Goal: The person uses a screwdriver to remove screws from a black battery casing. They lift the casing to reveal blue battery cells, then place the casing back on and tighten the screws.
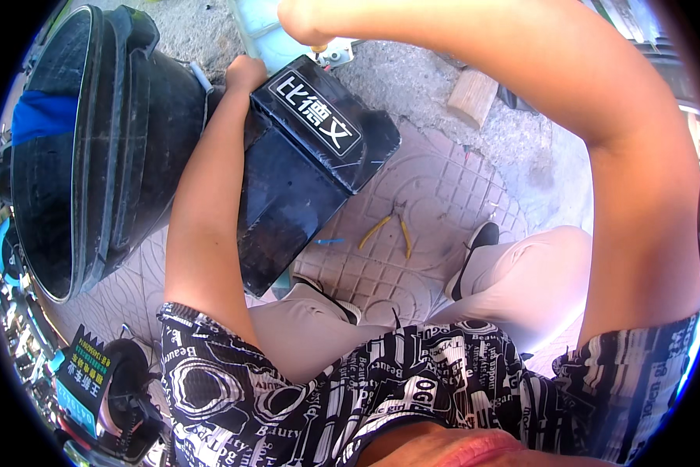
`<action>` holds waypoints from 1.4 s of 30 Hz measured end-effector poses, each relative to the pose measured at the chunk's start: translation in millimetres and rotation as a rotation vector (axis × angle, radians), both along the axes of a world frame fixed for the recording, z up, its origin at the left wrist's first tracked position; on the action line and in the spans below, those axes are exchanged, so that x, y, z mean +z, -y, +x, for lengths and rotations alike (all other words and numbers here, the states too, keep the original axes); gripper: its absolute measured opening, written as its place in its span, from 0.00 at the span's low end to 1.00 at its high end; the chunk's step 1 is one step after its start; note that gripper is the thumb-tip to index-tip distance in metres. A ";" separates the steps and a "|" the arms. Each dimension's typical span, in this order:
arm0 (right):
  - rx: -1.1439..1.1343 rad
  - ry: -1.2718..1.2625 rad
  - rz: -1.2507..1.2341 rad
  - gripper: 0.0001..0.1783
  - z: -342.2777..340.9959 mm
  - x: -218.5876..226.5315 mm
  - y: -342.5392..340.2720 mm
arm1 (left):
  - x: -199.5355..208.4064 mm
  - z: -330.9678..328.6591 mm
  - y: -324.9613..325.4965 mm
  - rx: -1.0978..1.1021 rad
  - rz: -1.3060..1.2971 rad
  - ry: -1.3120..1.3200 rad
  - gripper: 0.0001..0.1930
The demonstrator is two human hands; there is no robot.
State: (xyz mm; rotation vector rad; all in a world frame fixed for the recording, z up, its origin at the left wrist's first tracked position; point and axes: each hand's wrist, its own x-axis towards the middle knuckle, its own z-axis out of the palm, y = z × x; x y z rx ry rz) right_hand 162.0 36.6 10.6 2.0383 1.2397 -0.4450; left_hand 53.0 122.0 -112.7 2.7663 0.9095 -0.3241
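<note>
A black box with a white-bordered label stands tilted between my legs. At its far left corner my left hand is closed, its fingertips hidden. My right hand is curled shut beyond the box's far edge; a small yellowish end shows just below it, but what it grips is hidden. Close to that hand lies a metal plate with round fittings, beside a pale blue-green panel. Yellow-handled pliers lie spread on the paving, nearer me than the box.
A large black bucket-like container with blue material inside lies on its side at the left. A wooden block sits on the rough concrete at the far right. A blue strip lies by the box. Bicycle-like parts crowd the lower left.
</note>
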 end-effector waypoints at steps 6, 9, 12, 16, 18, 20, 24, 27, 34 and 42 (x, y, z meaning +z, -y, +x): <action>0.324 -0.058 0.374 0.14 -38.3 79.3 60.0 | 15.3 2.0 11.2 -0.097 0.043 -0.040 0.15; 0.252 -0.090 0.375 0.14 -37.7 82.6 57.8 | 13.1 1.7 8.1 -0.090 0.047 -0.035 0.15; 0.229 -0.054 0.349 0.13 -35.0 83.4 57.2 | 5.5 8.1 8.6 0.048 -0.035 0.039 0.15; 0.234 -0.068 0.335 0.12 -38.3 83.5 50.6 | 6.1 -3.8 1.9 0.030 -0.014 0.020 0.16; 0.218 -0.056 0.296 0.12 -36.6 84.8 49.8 | 9.4 -0.5 6.2 -0.057 0.021 -0.024 0.16; 0.229 -0.032 0.246 0.12 -36.5 85.0 47.5 | 11.2 0.9 7.1 -0.101 0.045 -0.042 0.16; 0.210 -0.050 0.228 0.12 -34.3 83.6 48.9 | 2.8 6.4 6.8 -0.097 0.041 0.012 0.16; 0.200 -0.108 0.308 0.13 -34.7 66.6 47.2 | 5.7 -3.3 3.7 -0.088 0.045 -0.021 0.16; 0.204 -0.034 0.339 0.13 -32.1 69.7 47.8 | 4.4 0.8 2.8 -0.034 -0.046 0.022 0.18; 0.203 -0.056 0.376 0.14 -34.1 73.4 48.2 | -4.0 -2.5 -4.2 0.126 -0.101 0.076 0.19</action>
